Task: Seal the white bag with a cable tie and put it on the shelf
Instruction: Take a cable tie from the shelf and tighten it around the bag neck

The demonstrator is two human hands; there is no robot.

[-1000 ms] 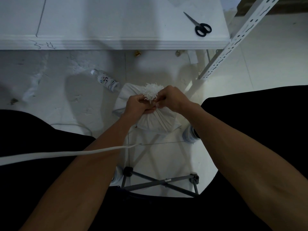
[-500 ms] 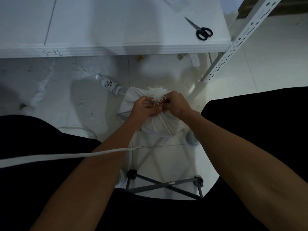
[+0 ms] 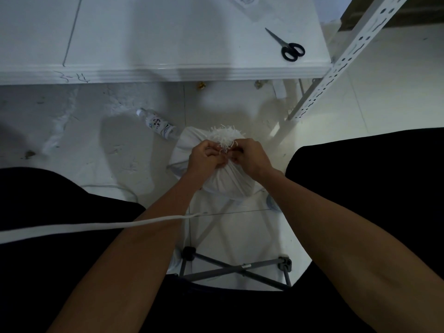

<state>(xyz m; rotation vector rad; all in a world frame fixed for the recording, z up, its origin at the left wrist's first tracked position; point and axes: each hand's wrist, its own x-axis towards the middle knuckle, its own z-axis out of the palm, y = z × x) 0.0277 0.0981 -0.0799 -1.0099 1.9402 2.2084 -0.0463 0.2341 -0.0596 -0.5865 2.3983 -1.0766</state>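
A white bag [image 3: 228,183] stands on the floor between my knees, its top gathered into a frayed tuft [image 3: 223,134]. My left hand [image 3: 204,157] and my right hand [image 3: 249,156] both pinch the gathered neck just below the tuft, fingertips nearly touching. A thin white strand shows between the fingers; whether it is the cable tie is too small to tell. The white shelf [image 3: 168,44] lies flat ahead of the bag, above the floor.
Black-handled scissors [image 3: 288,48] lie on the shelf's right end. A perforated white upright [image 3: 336,68] runs diagonally at the right. A small plastic bottle [image 3: 158,124] lies on the floor left of the bag. A white strap [image 3: 84,228] crosses my left forearm. A grey stool frame [image 3: 240,270] sits below.
Both hands stay on the bag's neck with small finger movements. The view has shifted slightly, so the bag sits a little lower and to the right in the frame.
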